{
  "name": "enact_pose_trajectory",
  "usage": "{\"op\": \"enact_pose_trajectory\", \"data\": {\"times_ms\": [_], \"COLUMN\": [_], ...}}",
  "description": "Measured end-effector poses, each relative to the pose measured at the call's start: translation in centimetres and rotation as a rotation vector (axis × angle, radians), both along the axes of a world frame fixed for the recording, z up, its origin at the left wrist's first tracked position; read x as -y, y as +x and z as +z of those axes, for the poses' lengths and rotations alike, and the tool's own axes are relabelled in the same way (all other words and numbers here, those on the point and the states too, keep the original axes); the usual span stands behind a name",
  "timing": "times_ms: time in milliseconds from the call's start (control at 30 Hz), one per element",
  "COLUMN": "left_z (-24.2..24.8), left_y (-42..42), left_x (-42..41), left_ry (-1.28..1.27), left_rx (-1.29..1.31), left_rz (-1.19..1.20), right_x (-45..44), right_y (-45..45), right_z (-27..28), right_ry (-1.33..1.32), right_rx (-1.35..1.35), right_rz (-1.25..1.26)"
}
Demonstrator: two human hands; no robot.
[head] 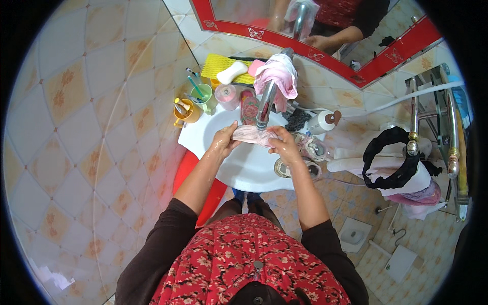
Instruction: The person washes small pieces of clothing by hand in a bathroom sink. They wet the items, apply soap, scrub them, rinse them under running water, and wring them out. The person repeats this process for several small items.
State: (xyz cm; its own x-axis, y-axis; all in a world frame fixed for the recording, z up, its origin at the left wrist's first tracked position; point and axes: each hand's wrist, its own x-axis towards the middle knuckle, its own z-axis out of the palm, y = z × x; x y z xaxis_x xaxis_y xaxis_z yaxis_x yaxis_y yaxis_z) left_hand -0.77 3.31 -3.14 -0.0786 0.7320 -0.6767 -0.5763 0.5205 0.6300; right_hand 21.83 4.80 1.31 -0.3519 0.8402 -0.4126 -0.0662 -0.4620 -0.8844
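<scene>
A wet pale pink cloth point(249, 136) is stretched between my two hands above the white washbasin point(244, 167). My left hand point(225, 140) grips its left end, and my right hand point(283, 143) grips the right end. Both hands look wet. Right over the cloth is the mouth of a chrome faucet point(267, 105); whether water is running is hard to tell. Another pink and white cloth point(277, 76) is draped over the faucet's upper part.
Behind the basin stand a yellow mug point(187, 110), a green cup point(206, 97) with toothbrushes, white soap point(231, 72) on yellow netting and a pump bottle point(322, 122). Shoes point(310, 146) sit at the basin's right. A towel rack point(451, 126) and red-framed mirror point(263, 35) are on the walls.
</scene>
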Motion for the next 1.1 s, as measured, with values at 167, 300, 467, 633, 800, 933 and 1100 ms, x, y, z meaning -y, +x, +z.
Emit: {"op": "enact_pose_trajectory", "data": {"times_ms": [167, 300, 467, 633, 800, 933, 1100], "left_z": [-4.3, 1.4, -3.2, -0.6, -0.9, 0.5, -3.1], "left_y": [0.6, 9.1, 5.8, 9.4, 6.1, 8.5, 4.0], "left_x": [-1.0, 0.3, -1.2, -0.6, 0.1, -0.4, -0.9], "left_ry": [0.434, 0.175, 0.219, 0.012, 0.331, 0.024, 0.294], "left_rx": [-0.460, 0.400, -0.073, 0.203, -0.833, 0.180, -0.615], "left_rz": [0.003, 0.060, -0.027, 0.228, -0.328, 0.176, -0.301], "right_x": [3.0, -4.2, 2.2, -3.5, 2.4, -2.8, -0.7], "right_y": [-6.5, -3.8, -6.5, -4.8, -8.2, -6.3, -6.8], "right_z": [-2.2, 0.6, -2.1, -1.1, -4.4, -1.7, -1.7], "right_ry": [0.961, 0.297, 0.881, 0.422, 0.481, 0.464, 0.508], "right_rx": [0.604, 0.749, 0.713, 0.765, 0.681, 0.758, 0.569], "right_rz": [0.013, -0.007, 0.048, 0.045, -0.062, -0.022, -0.178]}}
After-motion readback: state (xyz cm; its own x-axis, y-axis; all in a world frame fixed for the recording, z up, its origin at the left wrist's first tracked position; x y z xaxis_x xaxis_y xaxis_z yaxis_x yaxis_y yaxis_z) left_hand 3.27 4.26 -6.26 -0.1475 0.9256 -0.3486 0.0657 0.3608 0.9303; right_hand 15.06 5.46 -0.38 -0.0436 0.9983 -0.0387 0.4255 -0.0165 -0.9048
